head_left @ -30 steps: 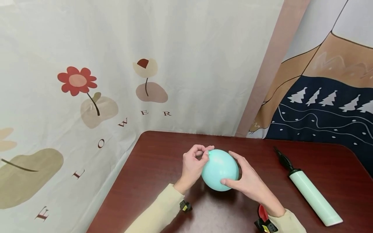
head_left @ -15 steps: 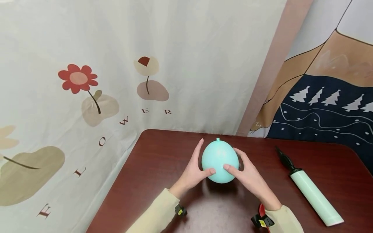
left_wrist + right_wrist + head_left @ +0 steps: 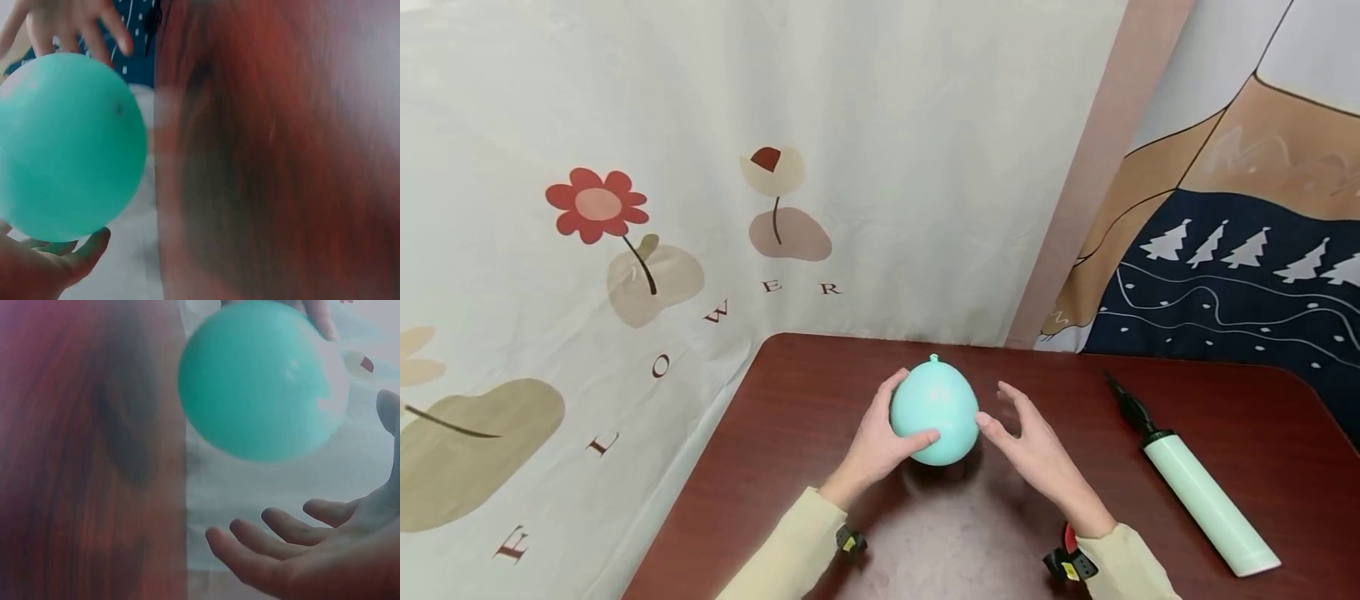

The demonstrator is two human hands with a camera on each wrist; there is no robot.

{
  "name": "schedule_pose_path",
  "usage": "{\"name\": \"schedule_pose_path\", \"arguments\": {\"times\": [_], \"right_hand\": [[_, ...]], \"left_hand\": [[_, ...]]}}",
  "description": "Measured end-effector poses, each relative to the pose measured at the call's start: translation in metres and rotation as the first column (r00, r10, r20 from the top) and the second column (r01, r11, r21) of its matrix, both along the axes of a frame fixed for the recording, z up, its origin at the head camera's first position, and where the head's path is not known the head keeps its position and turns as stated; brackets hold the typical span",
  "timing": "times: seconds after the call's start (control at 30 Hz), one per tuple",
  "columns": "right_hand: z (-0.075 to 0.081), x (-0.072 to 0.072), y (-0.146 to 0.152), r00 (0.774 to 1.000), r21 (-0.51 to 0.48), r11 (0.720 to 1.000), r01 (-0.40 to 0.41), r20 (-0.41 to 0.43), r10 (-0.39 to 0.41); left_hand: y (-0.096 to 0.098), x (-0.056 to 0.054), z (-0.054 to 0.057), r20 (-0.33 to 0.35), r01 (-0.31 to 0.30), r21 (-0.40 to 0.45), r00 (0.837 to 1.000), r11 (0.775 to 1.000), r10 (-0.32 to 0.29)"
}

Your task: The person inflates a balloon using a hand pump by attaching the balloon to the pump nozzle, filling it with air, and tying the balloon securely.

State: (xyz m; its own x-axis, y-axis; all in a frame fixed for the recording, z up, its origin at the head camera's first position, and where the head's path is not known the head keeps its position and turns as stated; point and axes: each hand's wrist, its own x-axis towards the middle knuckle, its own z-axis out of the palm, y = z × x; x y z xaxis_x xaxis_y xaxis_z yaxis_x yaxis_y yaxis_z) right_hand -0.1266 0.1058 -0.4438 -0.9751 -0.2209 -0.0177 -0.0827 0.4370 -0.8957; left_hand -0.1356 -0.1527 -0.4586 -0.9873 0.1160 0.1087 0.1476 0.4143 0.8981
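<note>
A round turquoise balloon (image 3: 935,412), its small tied neck pointing to the back, is held above the table in the head view. My left hand (image 3: 876,437) grips it from the left, thumb on the near side and fingers around the far side, partly hidden. To the right, my right hand (image 3: 1037,450) is apart from the balloon, fingers spread and loosely bent. The right wrist view shows a gap between the balloon (image 3: 262,381) and the right hand's fingers (image 3: 250,556). In the left wrist view, the left thumb and fingers (image 3: 90,253) lie against the balloon's underside.
A hand pump (image 3: 1210,504) with a pale green barrel and black nozzle end lies on the right of the dark red-brown table (image 3: 805,392). A white printed curtain (image 3: 910,208) hangs behind the table and along its left, with a dark blue printed cloth (image 3: 1240,292) at right.
My left hand went from pinching the balloon's neck to gripping its side. The balloon turned neck-back and shifted left. My right hand came off it.
</note>
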Motion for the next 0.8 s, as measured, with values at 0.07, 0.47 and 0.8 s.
{"name": "schedule_pose_path", "arguments": {"times": [0.07,0.47,0.8], "right_hand": [[0.002,0.0,0.005,0.999,0.039,0.999,0.008,-0.032,-0.007],[0.006,0.002,0.03,0.992,0.173,0.983,0.056,-0.119,-0.035],[0.003,0.001,0.038,0.989,0.185,0.98,0.075,-0.136,-0.05]], "left_hand": [[-0.011,-0.007,0.001,-0.012,-0.042,-0.053,0.999,0.998,0.042],[-0.072,-0.069,0.019,0.047,-0.192,-0.258,0.976,0.947,0.211],[-0.091,-0.083,0.01,0.142,-0.179,-0.268,0.964,0.946,0.223]]}}
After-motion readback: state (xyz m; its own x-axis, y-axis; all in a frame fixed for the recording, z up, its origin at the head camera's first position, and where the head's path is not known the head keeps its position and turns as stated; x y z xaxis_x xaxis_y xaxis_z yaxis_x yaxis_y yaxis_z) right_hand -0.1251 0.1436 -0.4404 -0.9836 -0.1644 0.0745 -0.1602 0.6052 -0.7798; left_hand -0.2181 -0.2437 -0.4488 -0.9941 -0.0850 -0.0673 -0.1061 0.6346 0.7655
